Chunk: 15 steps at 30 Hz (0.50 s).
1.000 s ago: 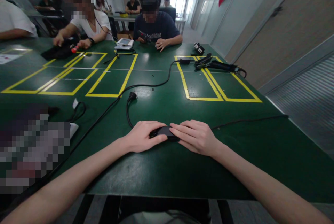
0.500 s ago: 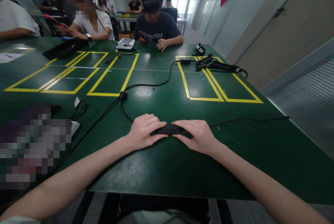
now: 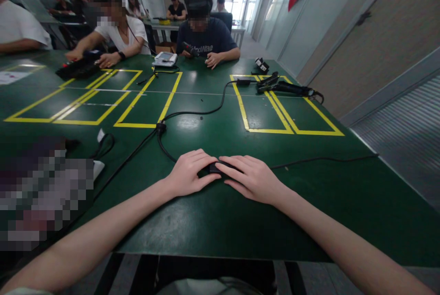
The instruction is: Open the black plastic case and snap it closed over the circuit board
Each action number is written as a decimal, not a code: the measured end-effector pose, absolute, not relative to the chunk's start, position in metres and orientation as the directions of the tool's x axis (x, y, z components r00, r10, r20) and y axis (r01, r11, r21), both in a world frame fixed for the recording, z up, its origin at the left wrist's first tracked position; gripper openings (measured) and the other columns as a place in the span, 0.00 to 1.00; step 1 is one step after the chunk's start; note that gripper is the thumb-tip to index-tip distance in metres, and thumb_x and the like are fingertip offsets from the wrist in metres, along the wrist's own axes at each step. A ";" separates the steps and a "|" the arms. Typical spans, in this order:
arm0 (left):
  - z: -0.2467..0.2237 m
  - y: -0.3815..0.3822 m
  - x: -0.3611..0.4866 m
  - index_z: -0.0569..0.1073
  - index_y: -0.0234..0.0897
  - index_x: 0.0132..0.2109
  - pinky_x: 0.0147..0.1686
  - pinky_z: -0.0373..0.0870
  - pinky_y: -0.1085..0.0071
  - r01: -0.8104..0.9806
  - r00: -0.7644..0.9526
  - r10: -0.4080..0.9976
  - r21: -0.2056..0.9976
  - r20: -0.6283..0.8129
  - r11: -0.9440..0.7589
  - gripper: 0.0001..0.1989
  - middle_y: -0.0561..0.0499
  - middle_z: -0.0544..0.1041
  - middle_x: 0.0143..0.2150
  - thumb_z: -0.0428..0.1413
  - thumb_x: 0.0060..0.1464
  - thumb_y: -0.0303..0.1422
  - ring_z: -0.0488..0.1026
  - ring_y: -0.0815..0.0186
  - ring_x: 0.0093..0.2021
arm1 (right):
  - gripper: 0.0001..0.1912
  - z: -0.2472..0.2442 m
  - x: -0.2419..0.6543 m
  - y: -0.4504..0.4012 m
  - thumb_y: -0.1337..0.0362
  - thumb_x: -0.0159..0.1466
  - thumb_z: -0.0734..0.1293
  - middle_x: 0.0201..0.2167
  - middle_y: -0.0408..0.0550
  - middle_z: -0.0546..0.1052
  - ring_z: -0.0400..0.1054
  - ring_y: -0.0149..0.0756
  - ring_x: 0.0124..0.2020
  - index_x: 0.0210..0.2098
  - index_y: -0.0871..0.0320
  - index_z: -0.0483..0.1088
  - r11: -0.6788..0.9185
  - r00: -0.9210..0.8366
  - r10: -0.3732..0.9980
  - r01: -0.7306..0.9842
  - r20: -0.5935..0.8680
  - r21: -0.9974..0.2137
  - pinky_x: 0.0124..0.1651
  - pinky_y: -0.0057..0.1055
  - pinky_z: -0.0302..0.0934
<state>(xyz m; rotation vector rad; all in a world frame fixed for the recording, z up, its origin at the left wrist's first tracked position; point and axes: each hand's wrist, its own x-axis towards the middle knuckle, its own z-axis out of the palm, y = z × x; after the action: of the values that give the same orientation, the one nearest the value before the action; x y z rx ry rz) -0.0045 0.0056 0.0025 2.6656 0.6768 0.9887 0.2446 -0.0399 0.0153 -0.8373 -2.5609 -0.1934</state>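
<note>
A small black box (image 3: 216,168) with cables at its ends lies on the green table (image 3: 213,226), near its front edge. My left hand (image 3: 192,173) grips the left end of the box between thumb and fingers. Over the right part of the box rests my right hand (image 3: 254,178), its fingers spread and partly covering it. One black cable (image 3: 168,152) curves up from the left side to a plug-like connector (image 3: 160,127). Another cable (image 3: 323,159) runs off to the right.
Yellow tape rectangles (image 3: 271,131) mark the table. A black handheld device (image 3: 285,87) lies at the back right, a white device (image 3: 165,59) at the back middle. Blurred items (image 3: 44,194) lie at left. People sit across the table, one reaching over a black tray (image 3: 77,68).
My right hand has shifted slightly left, and its fingers have spread over the box. Across the table, a person at left has lowered both hands to the black tray.
</note>
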 end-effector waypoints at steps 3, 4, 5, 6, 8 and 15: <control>0.003 0.005 -0.004 0.78 0.33 0.52 0.42 0.78 0.63 0.325 0.688 0.496 0.386 0.530 -0.863 0.17 0.43 0.83 0.40 0.57 0.68 0.43 0.80 0.59 0.39 | 0.19 0.013 0.244 -0.041 0.64 0.75 0.61 0.52 0.58 0.80 0.77 0.43 0.46 0.63 0.55 0.71 0.795 -0.725 0.540 0.606 0.427 0.025 0.45 0.37 0.73; 0.003 0.005 -0.004 0.77 0.34 0.54 0.43 0.78 0.62 0.320 0.691 0.492 0.386 0.530 -0.865 0.17 0.43 0.83 0.41 0.57 0.68 0.42 0.80 0.59 0.40 | 0.19 0.012 0.245 -0.040 0.64 0.75 0.62 0.51 0.58 0.80 0.77 0.42 0.45 0.63 0.55 0.71 0.793 -0.721 0.543 0.610 0.430 0.021 0.44 0.37 0.72; 0.004 0.005 -0.005 0.77 0.34 0.57 0.45 0.79 0.61 0.316 0.688 0.485 0.379 0.540 -0.870 0.17 0.42 0.84 0.43 0.57 0.69 0.41 0.81 0.58 0.43 | 0.20 0.012 0.248 -0.039 0.63 0.75 0.62 0.50 0.57 0.80 0.76 0.42 0.44 0.64 0.54 0.71 0.788 -0.712 0.550 0.615 0.436 0.011 0.44 0.37 0.72; 0.005 0.005 -0.005 0.75 0.36 0.60 0.48 0.79 0.59 0.314 0.678 0.475 0.363 0.562 -0.877 0.18 0.41 0.84 0.47 0.57 0.69 0.39 0.81 0.57 0.47 | 0.21 0.013 0.252 -0.038 0.63 0.74 0.62 0.50 0.57 0.79 0.76 0.43 0.45 0.64 0.53 0.71 0.778 -0.692 0.564 0.629 0.450 -0.007 0.45 0.38 0.73; 0.007 0.004 -0.007 0.71 0.39 0.66 0.58 0.76 0.52 0.320 0.642 0.447 0.313 0.622 -0.894 0.21 0.39 0.81 0.57 0.57 0.69 0.35 0.78 0.54 0.59 | 0.23 0.017 0.266 -0.033 0.62 0.73 0.63 0.51 0.57 0.78 0.76 0.46 0.46 0.66 0.51 0.69 0.727 -0.603 0.616 0.683 0.507 -0.070 0.47 0.40 0.73; 0.005 0.004 -0.010 0.73 0.39 0.63 0.69 0.66 0.48 0.270 0.681 0.384 0.274 0.623 -0.923 0.18 0.41 0.77 0.63 0.56 0.68 0.31 0.71 0.56 0.68 | 0.24 0.029 0.365 0.000 0.50 0.70 0.64 0.50 0.61 0.78 0.74 0.53 0.49 0.58 0.57 0.72 0.229 0.178 0.704 0.860 0.688 -0.456 0.49 0.47 0.69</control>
<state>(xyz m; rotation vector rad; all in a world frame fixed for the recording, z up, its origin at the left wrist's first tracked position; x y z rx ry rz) -0.0103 0.0044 0.0053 2.7317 0.5350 1.0677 0.3649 0.0001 0.0295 -1.5152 -1.5654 -0.2101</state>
